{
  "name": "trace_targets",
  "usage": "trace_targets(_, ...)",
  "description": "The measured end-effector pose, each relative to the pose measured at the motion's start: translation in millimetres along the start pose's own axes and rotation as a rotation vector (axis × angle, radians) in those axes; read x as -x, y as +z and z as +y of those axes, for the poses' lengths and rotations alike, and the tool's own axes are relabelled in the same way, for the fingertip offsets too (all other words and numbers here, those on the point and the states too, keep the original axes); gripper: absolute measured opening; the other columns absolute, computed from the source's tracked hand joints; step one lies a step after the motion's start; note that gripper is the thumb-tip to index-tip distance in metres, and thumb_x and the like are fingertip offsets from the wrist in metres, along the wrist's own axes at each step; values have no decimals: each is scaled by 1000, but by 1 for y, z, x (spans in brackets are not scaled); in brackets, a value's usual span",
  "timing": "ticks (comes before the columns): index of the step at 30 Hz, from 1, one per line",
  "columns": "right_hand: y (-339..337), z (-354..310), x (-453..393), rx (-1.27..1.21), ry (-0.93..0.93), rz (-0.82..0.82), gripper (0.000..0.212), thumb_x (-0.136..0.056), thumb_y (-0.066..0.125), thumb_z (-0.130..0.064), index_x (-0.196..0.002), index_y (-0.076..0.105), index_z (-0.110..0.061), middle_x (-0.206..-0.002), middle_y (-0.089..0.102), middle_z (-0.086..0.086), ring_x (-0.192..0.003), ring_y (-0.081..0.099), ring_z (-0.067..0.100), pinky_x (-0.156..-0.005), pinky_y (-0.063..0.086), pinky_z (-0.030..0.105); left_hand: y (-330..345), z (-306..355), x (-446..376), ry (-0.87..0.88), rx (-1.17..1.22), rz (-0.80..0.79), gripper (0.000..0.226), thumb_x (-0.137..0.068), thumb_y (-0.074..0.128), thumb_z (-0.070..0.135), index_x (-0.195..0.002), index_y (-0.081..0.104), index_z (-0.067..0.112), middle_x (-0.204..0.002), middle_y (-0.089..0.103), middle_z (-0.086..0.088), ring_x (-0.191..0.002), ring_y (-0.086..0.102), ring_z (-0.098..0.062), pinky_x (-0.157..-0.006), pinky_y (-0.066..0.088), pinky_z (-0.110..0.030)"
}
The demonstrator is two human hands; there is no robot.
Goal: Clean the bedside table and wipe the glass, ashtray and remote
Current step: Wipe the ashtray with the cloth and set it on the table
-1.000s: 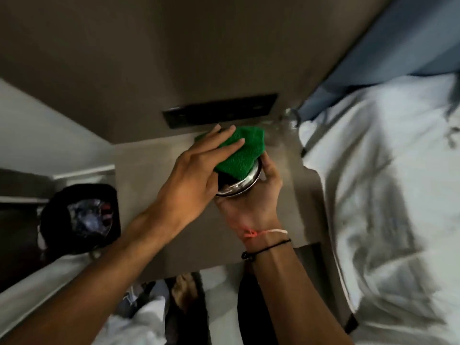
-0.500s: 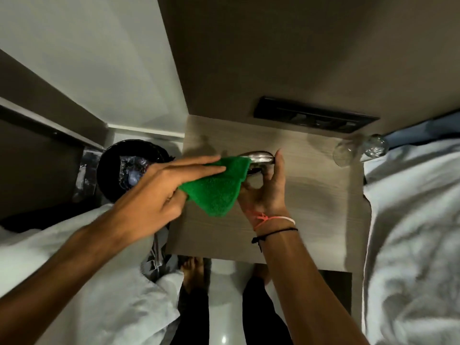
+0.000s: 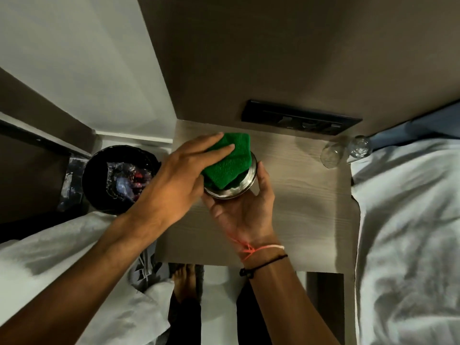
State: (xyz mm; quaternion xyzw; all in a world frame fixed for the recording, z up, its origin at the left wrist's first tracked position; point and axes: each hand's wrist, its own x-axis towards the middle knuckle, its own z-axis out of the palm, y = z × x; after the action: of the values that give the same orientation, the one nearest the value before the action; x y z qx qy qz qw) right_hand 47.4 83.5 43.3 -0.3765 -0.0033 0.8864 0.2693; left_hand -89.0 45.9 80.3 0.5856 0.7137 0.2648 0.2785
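My right hand (image 3: 245, 202) cups a round steel ashtray (image 3: 232, 191) above the wooden bedside table (image 3: 298, 207). A folded green cloth (image 3: 230, 161) lies inside the ashtray's bowl, pressed down by the fingers of my left hand (image 3: 179, 180). A clear glass (image 3: 344, 151) lies on its side at the table's far right corner, next to the bed. No remote is visible.
A black bin (image 3: 119, 176) with a plastic liner stands on the floor left of the table. White bedding (image 3: 408, 232) borders the table on the right, more white bedding (image 3: 62, 257) on the left. A black switch panel (image 3: 301, 120) sits on the wall behind. My bare feet show below.
The ashtray has turned from on edge to bowl facing up. My left hand has brought the green cloth from beside the ashtray back into its bowl. The view shifted slightly.
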Motion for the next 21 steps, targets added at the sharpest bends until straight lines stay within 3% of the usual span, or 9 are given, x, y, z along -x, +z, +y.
trace_targets(6, -19, -18, 4, 72, -21, 24, 71, -99, 32, -63, -147, 49, -14, -144, 53, 14, -132, 47, 29, -120, 25, 40, 18, 26, 5, 63, 1, -61, 72, -82, 55, -18, -141, 51, 22, -157, 39, 3, -143, 23, -2, -111, 5, 3)
trace_targets(10, -36, -28, 7, 114, 13, -32, 76, -97, 29, -70, -109, 76, -11, -109, 71, 12, -103, 68, 26, -95, 53, 39, 19, 32, 27, 112, 6, -155, 76, -80, 54, -20, -139, 53, 28, -155, 40, 8, -141, 24, 3, -111, 8, 4)
trace_targets(12, -41, -27, 8, 129, 43, -80, 81, -97, 27, -72, -105, 78, -10, -105, 74, 13, -98, 73, 26, -87, 60, 39, 8, 27, 32, 119, 42, -221, 77, -79, 50, -23, -137, 56, 28, -154, 42, 8, -142, 30, 2, -111, 15, 4)
trace_targets(13, -43, -26, 8, 142, 45, -82, 82, -97, 25, -71, -111, 76, -9, -109, 73, 15, -102, 72, 28, -91, 59, 42, 1, 25, 34, 118, 62, -268, 79, -77, 48, -25, -136, 57, 28, -154, 42, 8, -141, 35, 2, -107, 24, 4)
trace_targets(15, -45, -24, 7, 159, 1, -37, 84, -97, 25, -70, -135, 59, -4, -129, 60, 23, -120, 58, 36, -112, 42, 52, -16, 20, 40, 122, 91, -349, 85, -73, 45, -28, -133, 62, 29, -152, 45, 9, -120, 52, 18, -75, 41, 7)
trace_targets(16, -45, -24, 6, 142, -34, -26, 86, -95, 29, -70, -143, 48, -1, -138, 49, 27, -127, 48, 40, -118, 31, 55, -23, 16, 44, 122, 110, -370, 87, -70, 45, -30, -131, 64, 29, -150, 48, 8, -97, 58, 26, -58, 39, 4)
trace_targets(18, -41, -26, 5, 63, -84, 6, 87, -89, 47, -67, -149, 42, -4, -146, 44, 31, -130, 47, 43, -116, 35, 56, -36, 9, 56, 66, 152, -364, 91, -70, 44, -28, -129, 63, 39, -150, 50, 14, -76, 68, 8, -52, 52, -14)
trace_targets(20, -40, -31, 3, 17, -111, 12, 83, -81, 66, -58, -146, 46, -10, -147, 46, 30, -131, 53, 44, -105, 48, 54, -46, 3, 65, -16, 177, -316, 93, -72, 43, -25, -129, 61, 46, -148, 48, 24, -98, 73, -21, -71, 61, -55)
trace_targets(21, -39, -34, 3, 24, -129, 24, 87, -74, 76, -53, -145, 47, -10, -147, 45, 30, -132, 52, 45, -103, 50, 53, -49, 0, 67, -34, 177, -289, 93, -72, 43, -26, -128, 61, 46, -147, 49, 25, -110, 69, -26, -79, 56, -64)
